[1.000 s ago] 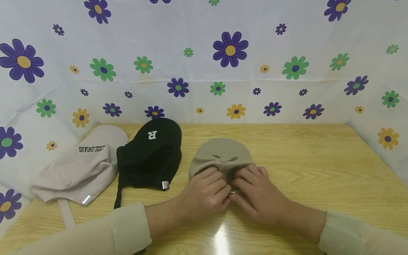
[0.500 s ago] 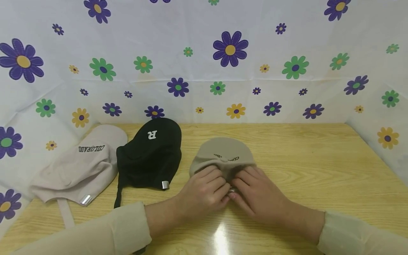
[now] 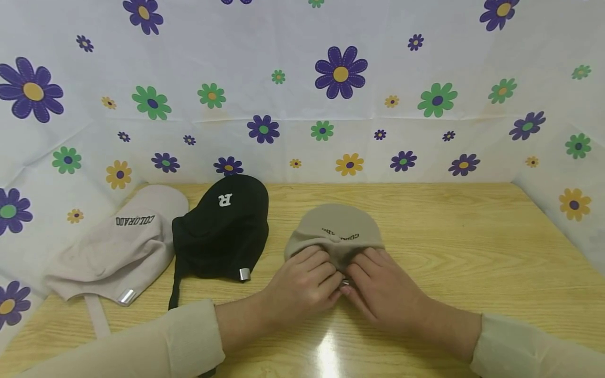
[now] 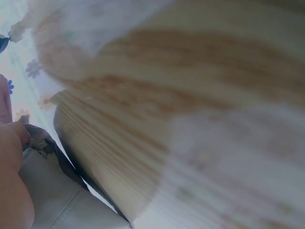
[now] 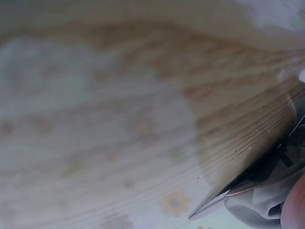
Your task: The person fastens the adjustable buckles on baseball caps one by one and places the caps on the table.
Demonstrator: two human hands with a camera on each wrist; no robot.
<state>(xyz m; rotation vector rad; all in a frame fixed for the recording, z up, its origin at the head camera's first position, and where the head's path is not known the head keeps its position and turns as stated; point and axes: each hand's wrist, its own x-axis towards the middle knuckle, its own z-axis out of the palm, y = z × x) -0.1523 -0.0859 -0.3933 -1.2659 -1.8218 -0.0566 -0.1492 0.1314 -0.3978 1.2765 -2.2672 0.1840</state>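
A khaki cap (image 3: 337, 218) with dark lettering lies on the table in the head view, its brim toward the back and its crown sagging in folds. My left hand (image 3: 300, 283) grips its near edge on the left with curled fingers. On the right, my right hand (image 3: 385, 289) pinches the same edge, fingers tucked inside the crown and thumb below. Between the two thumbs a small metal buckle (image 3: 346, 282) shows. Most of the strap is hidden by the hands. In the left wrist view the cap (image 4: 62, 205) fills the lower left, beside the hand.
To the left lie a black cap (image 3: 222, 236) with a white R and, beyond it, a pale pink cap (image 3: 113, 249) lettered COLORADO, its strap (image 3: 97, 317) hanging toward the front. Flowered cloth (image 3: 378, 63) stands behind the wooden table (image 3: 472, 236) and along its sides.
The khaki cap has shifted slightly to the right, and its folds have changed a little. Both hands keep their hold in nearly the same place. The other caps have not moved.
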